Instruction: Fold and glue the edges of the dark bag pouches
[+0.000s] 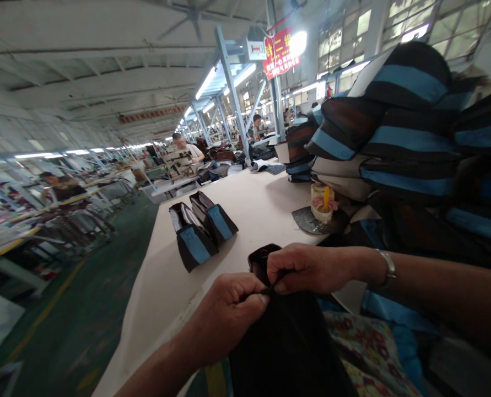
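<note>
Near the table's front edge, a dark bag (290, 342) stands upright, its opening towards the top. My left hand (235, 300) pinches the bag's upper edge from the left. Close beside it, my right hand (305, 267) grips the same edge, its fingers curled and a bracelet on the wrist. The two sets of fingertips almost meet. Behind my right hand shows part of the bag's dark inside. Two black and blue bags (195, 245) stand open side by side on the pale table (158, 292), beyond my left hand.
A tall pile of black and blue bags (414, 132) rises on the right. Before it, a white container with a yellow tool (325, 198) sits on a dark piece. A person (195, 151) works at a machine farther back. A green floor aisle (84, 309) runs along the left.
</note>
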Tool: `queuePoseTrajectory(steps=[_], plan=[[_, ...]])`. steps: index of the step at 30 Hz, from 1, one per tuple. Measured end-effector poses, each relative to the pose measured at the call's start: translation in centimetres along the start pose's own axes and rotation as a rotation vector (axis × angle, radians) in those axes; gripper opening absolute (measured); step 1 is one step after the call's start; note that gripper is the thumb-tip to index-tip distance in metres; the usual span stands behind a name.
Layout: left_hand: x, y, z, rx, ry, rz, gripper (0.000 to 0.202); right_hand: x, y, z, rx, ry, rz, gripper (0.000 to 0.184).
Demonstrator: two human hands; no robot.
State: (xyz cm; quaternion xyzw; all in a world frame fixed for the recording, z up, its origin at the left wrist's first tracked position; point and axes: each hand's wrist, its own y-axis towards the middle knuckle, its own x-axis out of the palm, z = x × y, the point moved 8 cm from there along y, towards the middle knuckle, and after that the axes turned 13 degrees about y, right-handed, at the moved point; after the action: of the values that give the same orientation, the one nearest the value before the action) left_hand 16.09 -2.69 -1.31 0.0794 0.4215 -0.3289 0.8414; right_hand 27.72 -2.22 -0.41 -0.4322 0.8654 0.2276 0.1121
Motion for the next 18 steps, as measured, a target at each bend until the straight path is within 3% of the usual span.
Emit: queuePoseTrajectory(steps=[7, 12, 18], plan=[[0.1, -0.3, -0.4, -0.031, 0.021, -0.021, 0.027, 0.6, 0.4, 1.0, 0.027, 0.099, 0.03, 0.02], [0.1, -0.6, -0.4, -0.015, 0.031, 0.002, 0.027, 0.8, 0.3, 0.1, 0.058, 0.046, 0.091, 0.03], [0.1, -0.5, 0.4, 0.019, 0.118, 0.068, 0.025, 1.0, 0.1, -0.1, 0.104, -0.033, 0.138, 0.01]])
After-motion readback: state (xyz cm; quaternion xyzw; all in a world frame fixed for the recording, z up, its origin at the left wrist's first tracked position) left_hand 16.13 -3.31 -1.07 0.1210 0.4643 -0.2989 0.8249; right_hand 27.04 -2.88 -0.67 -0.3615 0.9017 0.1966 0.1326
